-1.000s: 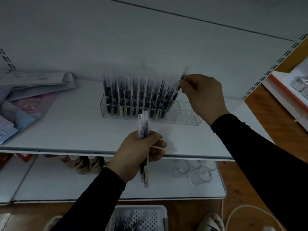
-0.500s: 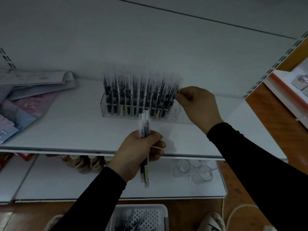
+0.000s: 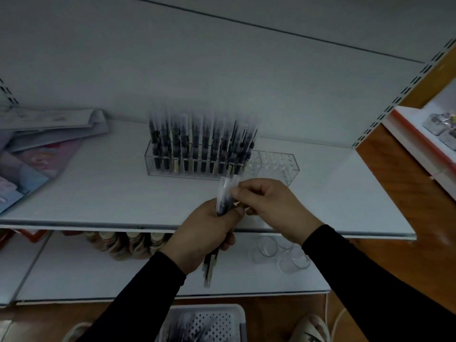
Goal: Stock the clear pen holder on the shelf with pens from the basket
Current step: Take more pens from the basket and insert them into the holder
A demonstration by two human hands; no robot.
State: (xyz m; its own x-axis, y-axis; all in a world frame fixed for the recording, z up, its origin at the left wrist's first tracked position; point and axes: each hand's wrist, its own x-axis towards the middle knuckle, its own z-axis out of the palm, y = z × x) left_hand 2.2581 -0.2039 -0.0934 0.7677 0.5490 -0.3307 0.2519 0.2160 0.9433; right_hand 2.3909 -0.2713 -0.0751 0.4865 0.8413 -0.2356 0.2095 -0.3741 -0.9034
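A clear pen holder (image 3: 278, 166) stands on the white shelf (image 3: 98, 193), its left and middle part packed with several upright dark pens (image 3: 197, 146); its right end holds none. My left hand (image 3: 207, 235) grips a small bundle of pens (image 3: 225, 196) upright in front of the shelf's edge, their lower ends sticking out below the fist. My right hand (image 3: 274, 208) is right beside it and pinches the clear cap of one pen in that bundle. A white perforated basket (image 3: 212, 322) with more pens sits on the floor below.
Folded papers and booklets (image 3: 47, 141) lie at the shelf's left. On the lower shelf stand clear cups (image 3: 278, 253) and a row of brownish round items (image 3: 123, 243). A shoe (image 3: 311, 329) and a white cable show at bottom right. Another shelf unit (image 3: 424, 141) is at right.
My right hand has left the holder, where it set a pen among the others, and come down to the bundle in my left hand, pinching a pen's cap. The left hand barely moved.
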